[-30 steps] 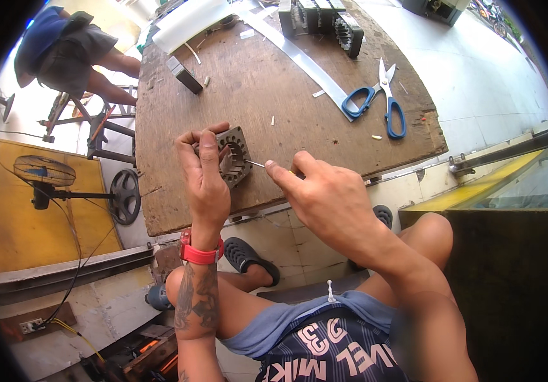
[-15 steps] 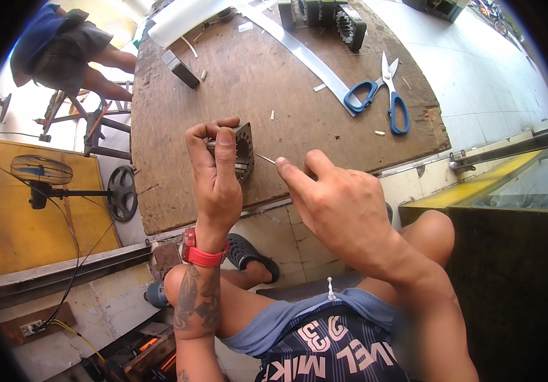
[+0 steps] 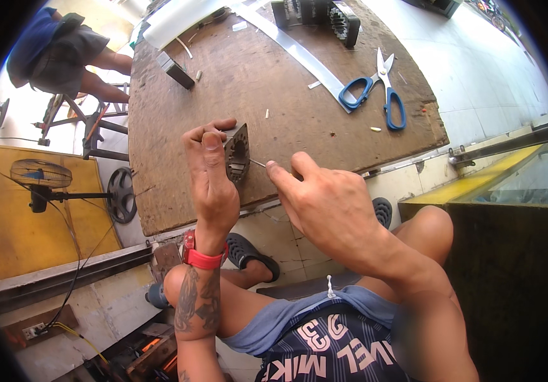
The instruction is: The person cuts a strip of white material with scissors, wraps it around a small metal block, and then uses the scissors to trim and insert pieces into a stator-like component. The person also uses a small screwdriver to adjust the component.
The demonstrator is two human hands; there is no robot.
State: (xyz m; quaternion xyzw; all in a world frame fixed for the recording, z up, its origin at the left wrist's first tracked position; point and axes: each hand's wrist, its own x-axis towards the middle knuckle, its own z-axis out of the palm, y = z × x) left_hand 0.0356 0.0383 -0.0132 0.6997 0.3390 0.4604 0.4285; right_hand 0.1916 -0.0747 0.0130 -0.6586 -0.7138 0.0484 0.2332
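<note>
My left hand (image 3: 210, 178), a red watch on its wrist, is closed round a dark slotted motor stator core (image 3: 231, 156). The core stands tilted above the near part of the wooden table, and its toothed opening faces right. Between the thumb and fingertips of my right hand (image 3: 331, 197) is a thin metal rod (image 3: 258, 163). The rod's far end meets the right side of the core; whether it enters a slot I cannot tell. The fingers behind the core are partly hidden.
On the wooden table (image 3: 159, 140) lie blue-handled scissors (image 3: 396, 108), a white strip (image 3: 312, 60), a dark rectangular block (image 3: 175, 71) and small white bits. More slotted cores (image 3: 344, 25) stand at the back. A fan (image 3: 41, 173) and another person (image 3: 73, 48) are at left.
My left hand has turned the core a little, showing more of its toothed face. My right hand has moved slightly left, bringing the rod up to the core.
</note>
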